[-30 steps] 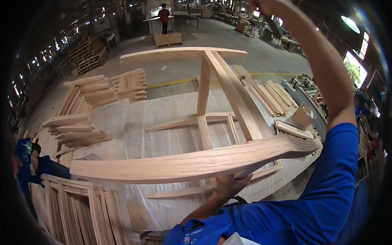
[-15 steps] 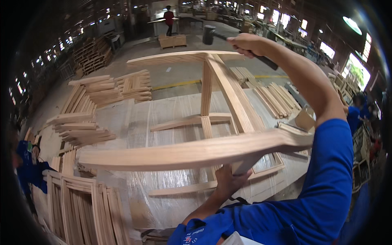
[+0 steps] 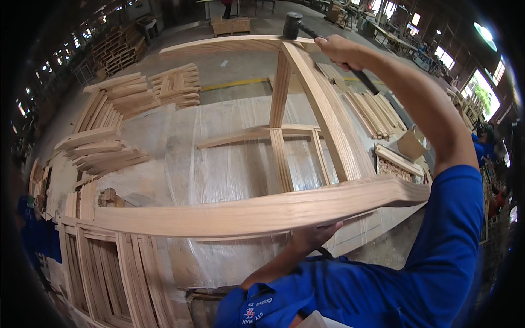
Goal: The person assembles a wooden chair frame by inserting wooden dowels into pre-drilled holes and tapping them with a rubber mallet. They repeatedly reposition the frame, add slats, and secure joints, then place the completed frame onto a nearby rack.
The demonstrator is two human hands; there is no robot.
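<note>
My right hand (image 3: pixel 343 52) is wrapped round the handle of a black mallet (image 3: pixel 292 27). The mallet's head is down at the far leg (image 3: pixel 229 46) of a pale wooden frame, just over the joint with its crosspieces; it appears to touch the wood. Long crosspieces (image 3: pixel 317 104) run from there to the frame's near curved leg (image 3: pixel 246 213), which lies sideways in front of me. Beneath that near leg my left hand (image 3: pixel 313 238) grips the frame from below, its fingers partly hidden by the wood. Farther down, a second wooden frame (image 3: pixel 281 158) rests on the table.
Curved wooden parts (image 3: pixel 104 147) are stacked on the left, with slatted frames (image 3: pixel 109 268) nearer me. On the right lie wooden strips (image 3: pixel 374 115), a round container (image 3: pixel 414 143) and a box of small pieces (image 3: pixel 396 167). Plastic film covers the table (image 3: pixel 219 169). Another person's blue sleeve (image 3: pixel 41 229) shows at far left.
The mallet has come down from above the far leg onto its joint, my right hand with it. The view has tipped downward. My left hand stays under the near leg.
</note>
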